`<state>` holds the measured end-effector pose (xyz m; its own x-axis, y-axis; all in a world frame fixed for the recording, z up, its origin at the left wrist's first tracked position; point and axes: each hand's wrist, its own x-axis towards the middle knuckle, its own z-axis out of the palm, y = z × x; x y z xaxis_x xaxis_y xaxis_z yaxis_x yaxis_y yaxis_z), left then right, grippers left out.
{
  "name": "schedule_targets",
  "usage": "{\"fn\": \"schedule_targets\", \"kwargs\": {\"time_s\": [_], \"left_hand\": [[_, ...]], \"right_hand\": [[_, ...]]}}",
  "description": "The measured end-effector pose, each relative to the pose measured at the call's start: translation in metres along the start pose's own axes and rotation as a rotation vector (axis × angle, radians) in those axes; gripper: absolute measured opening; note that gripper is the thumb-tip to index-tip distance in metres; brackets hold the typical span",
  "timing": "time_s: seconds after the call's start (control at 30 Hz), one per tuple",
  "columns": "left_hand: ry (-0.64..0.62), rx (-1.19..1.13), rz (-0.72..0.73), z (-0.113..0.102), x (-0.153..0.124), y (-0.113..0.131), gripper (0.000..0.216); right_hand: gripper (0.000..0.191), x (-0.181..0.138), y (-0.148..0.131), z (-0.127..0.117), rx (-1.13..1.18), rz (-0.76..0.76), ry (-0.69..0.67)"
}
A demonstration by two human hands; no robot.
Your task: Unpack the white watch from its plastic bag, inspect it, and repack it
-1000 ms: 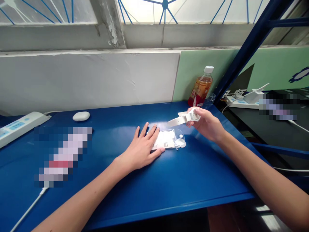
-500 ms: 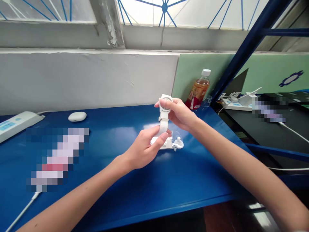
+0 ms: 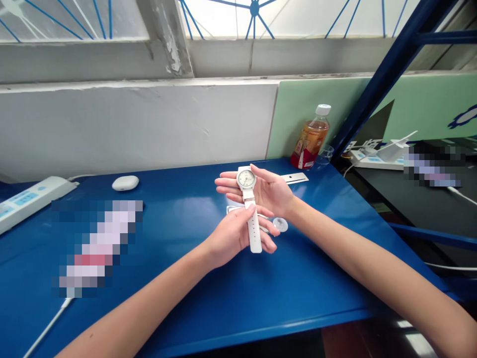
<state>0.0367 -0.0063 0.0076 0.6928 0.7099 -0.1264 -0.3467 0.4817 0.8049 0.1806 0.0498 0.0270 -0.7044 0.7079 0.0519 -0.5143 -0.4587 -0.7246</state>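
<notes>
A white wristwatch [image 3: 246,179] with a round pale dial lies face up across both hands. My left hand [image 3: 233,231] pinches its strap [image 3: 254,231] under the thumb, with the fingers behind it. My right hand [image 3: 274,191] is beneath the watch head, palm up and fingers stretched to the left, its thumb beside the case. Under the hands, a small white object [image 3: 234,209] on the table is mostly hidden. A round clear-and-white suction cup [image 3: 280,224] lies just right of the left fingertips. Behind the right wrist is a flat white strip [image 3: 297,178].
The blue table [image 3: 179,308] meets a wall at the back. To the left are a white power strip [image 3: 37,199], a white earbud case [image 3: 125,183] and a blurred-out phone [image 3: 108,248] on a cable. A drink bottle [image 3: 310,139] stands back right, near a blue metal post [image 3: 376,89].
The watch has turned so its dial faces up and its strap lies straight. My right hand has gone from gripping the watch head to supporting it on spread fingers. The white strip has come into view.
</notes>
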Motion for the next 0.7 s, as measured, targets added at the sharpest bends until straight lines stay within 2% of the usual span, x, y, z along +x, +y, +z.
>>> {"fn": "schedule_targets", "kwargs": {"time_s": [0.2, 0.43, 0.7], "left_hand": [[0.005, -0.022, 0.009, -0.0029, 0.0004, -0.0005, 0.032], [-0.013, -0.028, -0.045, -0.0007, 0.0005, -0.0029, 0.036], [0.065, -0.021, -0.086, -0.0021, 0.0006, -0.0013, 0.037]], "right_hand": [[0.044, 0.0003, 0.0006, -0.0081, -0.027, 0.058, -0.018], [0.045, -0.0001, -0.0019, -0.0054, -0.088, 0.043, 0.020], [0.053, -0.0011, -0.0027, -0.0032, -0.074, 0.049, -0.028]]}}
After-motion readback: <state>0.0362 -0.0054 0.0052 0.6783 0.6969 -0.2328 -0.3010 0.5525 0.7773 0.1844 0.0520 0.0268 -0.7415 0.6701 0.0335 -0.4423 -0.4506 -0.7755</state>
